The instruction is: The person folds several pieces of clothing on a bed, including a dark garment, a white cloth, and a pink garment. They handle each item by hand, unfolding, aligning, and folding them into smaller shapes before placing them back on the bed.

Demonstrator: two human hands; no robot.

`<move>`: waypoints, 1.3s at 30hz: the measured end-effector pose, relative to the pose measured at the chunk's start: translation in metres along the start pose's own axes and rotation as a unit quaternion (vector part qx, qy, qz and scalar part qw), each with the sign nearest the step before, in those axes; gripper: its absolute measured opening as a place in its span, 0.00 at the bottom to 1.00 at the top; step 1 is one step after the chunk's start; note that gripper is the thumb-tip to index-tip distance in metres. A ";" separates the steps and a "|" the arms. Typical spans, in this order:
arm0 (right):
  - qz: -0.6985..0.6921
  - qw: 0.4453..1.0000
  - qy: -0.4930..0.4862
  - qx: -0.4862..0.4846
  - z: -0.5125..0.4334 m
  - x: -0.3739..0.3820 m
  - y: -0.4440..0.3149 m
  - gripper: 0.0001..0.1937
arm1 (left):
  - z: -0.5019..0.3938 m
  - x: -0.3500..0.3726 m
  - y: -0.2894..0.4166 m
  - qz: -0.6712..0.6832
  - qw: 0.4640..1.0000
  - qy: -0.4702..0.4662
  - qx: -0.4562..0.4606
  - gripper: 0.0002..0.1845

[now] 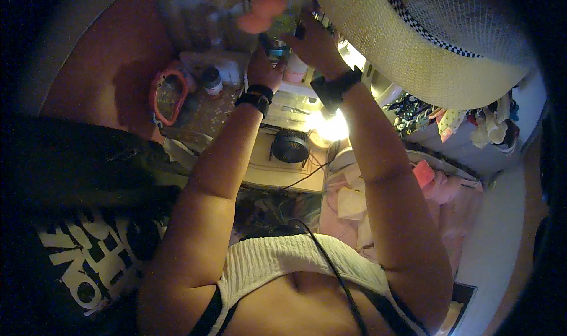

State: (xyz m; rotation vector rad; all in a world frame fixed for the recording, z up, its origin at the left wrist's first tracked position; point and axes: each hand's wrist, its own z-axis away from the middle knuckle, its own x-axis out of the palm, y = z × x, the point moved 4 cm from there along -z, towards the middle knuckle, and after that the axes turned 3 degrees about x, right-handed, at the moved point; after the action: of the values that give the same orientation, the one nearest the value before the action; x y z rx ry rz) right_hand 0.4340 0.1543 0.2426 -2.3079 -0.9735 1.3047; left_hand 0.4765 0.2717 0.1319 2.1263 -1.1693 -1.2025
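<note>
My left hand (263, 71) reaches forward to the top of a small drawer unit (283, 107) and grips a small clear jar (277, 52) with a teal band. To its right, my right hand (318, 45) is raised with the thumb apart from the fingers. Something dark shows between that thumb and the fingers, too blurred to tell whether it is held. Below and between the hands stands a white and pink bottle (296, 68). Both wrists wear dark bands.
A straw hat (425, 56) hangs at the upper right. A bright lamp (332, 125) glows beside a black desk fan (290, 146). At left are a dark-lidded bottle (212, 81) and a pink-red loop (169, 97). A blurred coral-coloured object (262, 12) hangs ahead. A black cable (328, 265) crosses my chest.
</note>
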 end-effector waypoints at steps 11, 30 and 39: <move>-0.077 0.986 0.077 0.123 0.117 0.049 0.033 0.29 | 0.012 -0.012 0.013 -0.062 0.993 0.034 0.098 0.32; -0.075 0.986 0.078 0.127 0.145 0.031 0.033 0.22 | 0.068 -0.005 0.033 -0.035 0.991 -0.008 0.127 0.27; -0.077 0.977 0.120 0.159 0.132 -0.020 0.069 0.15 | 0.102 -0.016 0.038 -0.004 0.993 -0.046 0.105 0.26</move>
State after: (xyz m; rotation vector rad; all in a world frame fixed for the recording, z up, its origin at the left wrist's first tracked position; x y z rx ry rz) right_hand 0.3442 0.0838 0.1455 -2.0418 -0.7827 1.0075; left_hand 0.3681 0.2678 0.1114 2.2493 -1.3829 -1.2406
